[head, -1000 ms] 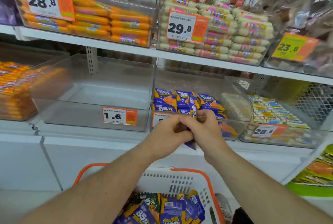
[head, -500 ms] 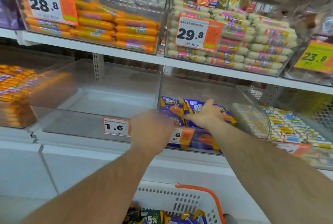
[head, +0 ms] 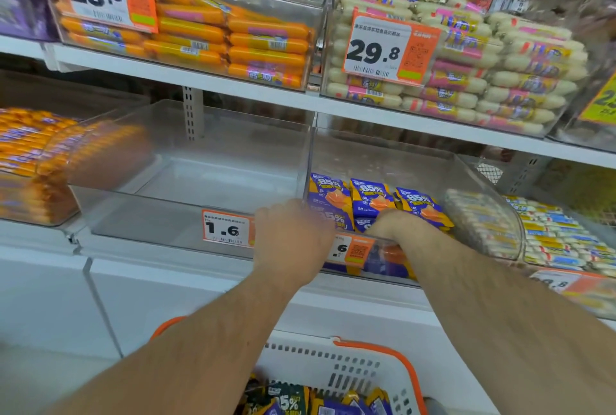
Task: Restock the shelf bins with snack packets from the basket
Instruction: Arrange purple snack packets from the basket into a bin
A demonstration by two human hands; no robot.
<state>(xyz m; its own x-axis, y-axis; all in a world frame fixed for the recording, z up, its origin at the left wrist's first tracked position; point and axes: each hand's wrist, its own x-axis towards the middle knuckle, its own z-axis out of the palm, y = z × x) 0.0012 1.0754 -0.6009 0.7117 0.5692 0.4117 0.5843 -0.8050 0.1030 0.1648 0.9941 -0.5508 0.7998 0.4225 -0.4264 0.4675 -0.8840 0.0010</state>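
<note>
Clear bin (head: 383, 154) wall hides right hand (head: 388, 226) among purple packets (head: 370, 198), grip unclear; left hand (head: 293, 241) blurred, unclear too.

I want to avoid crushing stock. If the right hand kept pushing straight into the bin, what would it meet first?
Probably the upright blue packets just beyond the right hand; depth is unclear.

Right hand (head: 388, 226) now down among packets (head: 368, 198); left hand (head: 293, 241) reached bin front.
</note>
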